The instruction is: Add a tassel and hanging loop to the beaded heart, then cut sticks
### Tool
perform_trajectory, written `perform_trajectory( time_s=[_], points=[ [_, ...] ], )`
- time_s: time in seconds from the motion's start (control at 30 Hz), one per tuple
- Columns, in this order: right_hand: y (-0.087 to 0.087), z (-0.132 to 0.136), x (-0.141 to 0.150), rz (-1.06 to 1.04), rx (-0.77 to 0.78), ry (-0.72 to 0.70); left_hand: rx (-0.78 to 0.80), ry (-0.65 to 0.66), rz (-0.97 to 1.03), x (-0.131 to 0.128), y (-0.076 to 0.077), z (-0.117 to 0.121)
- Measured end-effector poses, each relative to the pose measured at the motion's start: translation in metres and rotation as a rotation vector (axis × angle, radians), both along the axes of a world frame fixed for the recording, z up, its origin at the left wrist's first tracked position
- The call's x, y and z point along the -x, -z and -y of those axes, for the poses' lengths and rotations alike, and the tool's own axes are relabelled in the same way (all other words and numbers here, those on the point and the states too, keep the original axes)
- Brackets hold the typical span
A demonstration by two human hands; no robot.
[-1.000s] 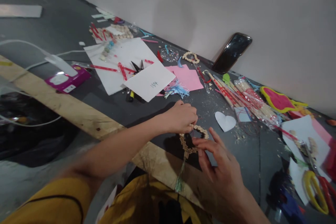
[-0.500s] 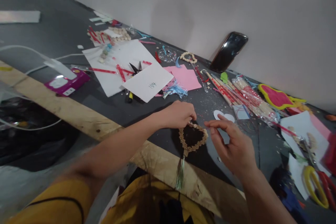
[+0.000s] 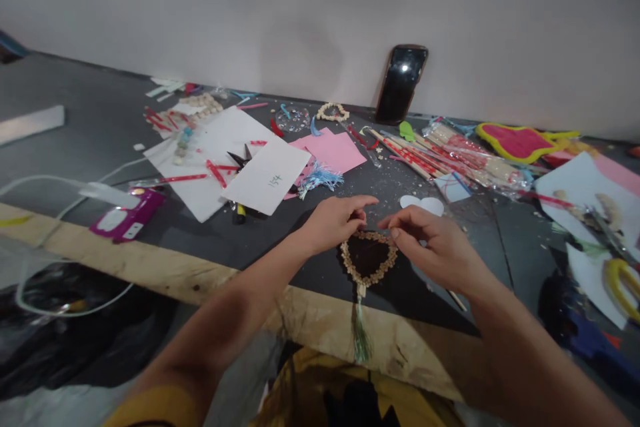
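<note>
A heart-shaped loop of pale wooden beads (image 3: 369, 259) lies on the dark table (image 3: 250, 243) near its wooden front edge, with a green tassel (image 3: 360, 337) hanging over that edge. My left hand (image 3: 334, 220) rests at the loop's upper left, fingers curled and pinching its top. At the upper right corner of the loop my right hand (image 3: 433, 243) has its fingertips pressed together on the beads. A white paper heart (image 3: 423, 203) lies just beyond my hands.
White sheets (image 3: 220, 153), a numbered card (image 3: 267, 177) and pink paper (image 3: 333, 150) lie to the left with black scissors (image 3: 239, 159). Stick bundles (image 3: 450, 160), a phone (image 3: 401, 83) against the wall, a pink felt shape (image 3: 515, 142) and yellow-handled scissors (image 3: 623, 280) crowd the right. A purple box (image 3: 125, 220) sits left.
The view has swung round to face the wall. The bead loop has been pulled from a crumpled ring into a heart, and my right hand has come in to pinch its upper right.
</note>
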State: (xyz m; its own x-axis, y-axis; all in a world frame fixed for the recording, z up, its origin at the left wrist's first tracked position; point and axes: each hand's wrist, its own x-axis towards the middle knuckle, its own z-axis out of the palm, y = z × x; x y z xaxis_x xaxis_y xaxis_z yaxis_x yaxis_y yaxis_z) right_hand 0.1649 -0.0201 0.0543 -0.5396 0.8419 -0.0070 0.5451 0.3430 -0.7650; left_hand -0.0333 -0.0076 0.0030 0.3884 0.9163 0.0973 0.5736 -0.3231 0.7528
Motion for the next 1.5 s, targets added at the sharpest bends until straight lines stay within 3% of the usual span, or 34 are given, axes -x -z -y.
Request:
perform_trajectory(
  time_s=[0.1, 0.17, 0.33, 0.53, 0.67, 0.8, 1.07, 1.2, 1.37, 1.5],
  points=[
    [-0.001, 0.002, -0.007, -0.035, 0.16, -0.206, -0.037, 0.002, -0.083, -0.002, -0.003, 0.0],
    [0.0, 0.003, -0.009, 0.013, 0.187, -0.294, -0.06, -0.02, -0.165, -0.003, -0.005, 0.0],
    [0.0, 0.004, -0.01, 0.129, 0.074, -0.36, -0.088, -0.075, -0.304, -0.005, -0.006, 0.0],
    [-0.003, 0.005, -0.014, 0.155, 0.086, -0.394, -0.126, -0.1, -0.359, -0.006, -0.004, -0.001],
    [0.002, 0.008, -0.012, 0.296, -0.025, -0.323, -0.139, -0.112, -0.381, -0.008, -0.004, -0.001],
    [0.009, 0.007, -0.011, 0.287, -0.086, -0.281, -0.123, -0.132, -0.367, -0.01, -0.004, -0.001],
    [0.002, -0.003, -0.022, 0.211, -0.005, -0.3, -0.076, -0.145, -0.275, -0.011, -0.004, 0.0],
    [0.005, -0.008, -0.026, 0.171, 0.027, -0.196, -0.045, -0.143, -0.175, -0.011, -0.005, 0.001],
    [0.019, -0.018, -0.018, 0.137, -0.136, 0.051, -0.048, -0.154, -0.077, -0.012, -0.005, 0.003],
    [0.032, -0.021, -0.001, 0.215, -0.218, 0.036, -0.079, -0.154, -0.081, -0.014, -0.004, 0.005]
  ],
)
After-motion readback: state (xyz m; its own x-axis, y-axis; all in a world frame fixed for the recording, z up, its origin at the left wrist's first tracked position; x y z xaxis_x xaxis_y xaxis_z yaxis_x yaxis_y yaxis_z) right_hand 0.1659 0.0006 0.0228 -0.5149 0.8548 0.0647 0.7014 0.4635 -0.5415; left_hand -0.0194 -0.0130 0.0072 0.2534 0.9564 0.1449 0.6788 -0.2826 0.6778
